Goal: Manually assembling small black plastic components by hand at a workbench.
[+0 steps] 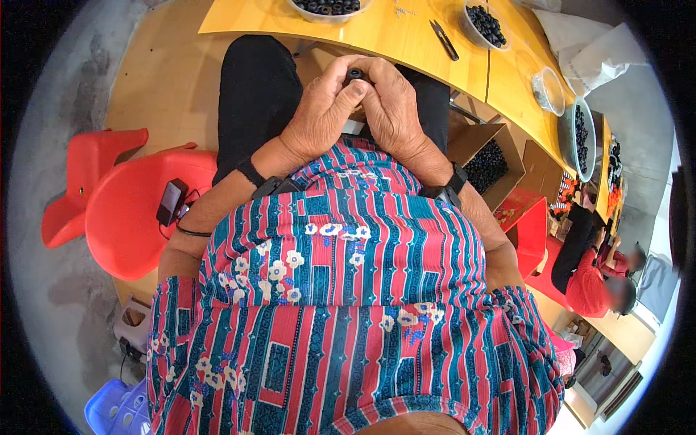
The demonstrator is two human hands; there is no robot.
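A small round black part with a hole in its middle point(354, 74) sits between my two hands, just off the table's near edge and above my lap. My left hand point(324, 107) is closed, with thumb and fingers against the part. Closed around its other side is my right hand point(391, 100), whose thumb meets the left one there. Most of my fingertips are hidden behind the hands. Beyond them on the yellow table point(395, 36) stands a clear bowl point(328, 19) of similar black parts. Black-handled thread snips point(444, 40) lie to its right.
Another bowl point(468, 30) of black parts, a clear tub point(548, 90) and a large basin point(569, 138) stand rightward along the table. A cardboard box point(513, 148) of black parts is beside my right forearm. Red chairs point(119, 210) stand at left. People point(591, 286) sit far right.
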